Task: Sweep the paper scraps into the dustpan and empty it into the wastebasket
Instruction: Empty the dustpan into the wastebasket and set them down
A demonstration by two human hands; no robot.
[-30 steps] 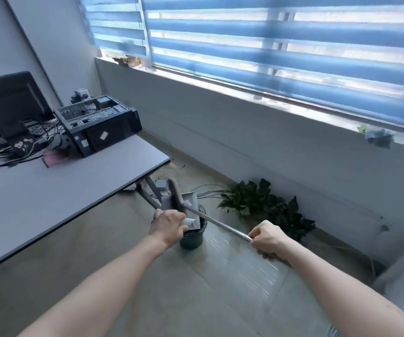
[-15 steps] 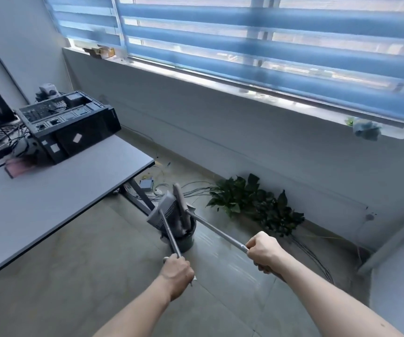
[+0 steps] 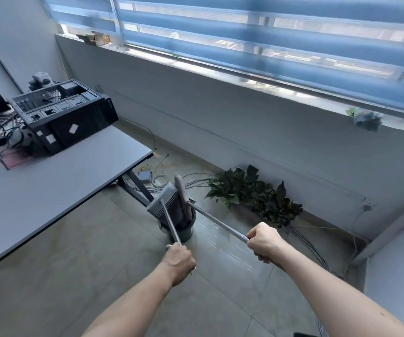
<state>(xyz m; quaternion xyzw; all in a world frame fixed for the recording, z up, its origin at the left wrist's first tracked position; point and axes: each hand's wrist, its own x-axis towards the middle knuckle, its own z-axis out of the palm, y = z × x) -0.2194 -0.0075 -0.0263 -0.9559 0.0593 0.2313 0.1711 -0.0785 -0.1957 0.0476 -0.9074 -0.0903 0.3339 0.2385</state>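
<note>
A small dark wastebasket (image 3: pixel 184 233) stands on the tiled floor beside the desk leg. The grey dustpan (image 3: pixel 163 201) is tipped over its mouth, held by its long metal handle in my left hand (image 3: pixel 180 260). My right hand (image 3: pixel 264 242) grips the metal pole of the broom (image 3: pixel 182 193), whose head rests upright against the dustpan inside the basket's rim. No paper scraps are visible; the inside of the basket is hidden.
A grey desk (image 3: pixel 50 188) fills the left, carrying an open computer case (image 3: pixel 64 115) and cables. Potted green plants (image 3: pixel 252 190) sit along the wall under the window. Loose cables (image 3: pixel 162 181) lie on the floor behind the basket.
My left hand slid back from the dustpan's body to the end of its handle. The dustpan tilted steeper over the wastebasket. The view shifted slightly.
</note>
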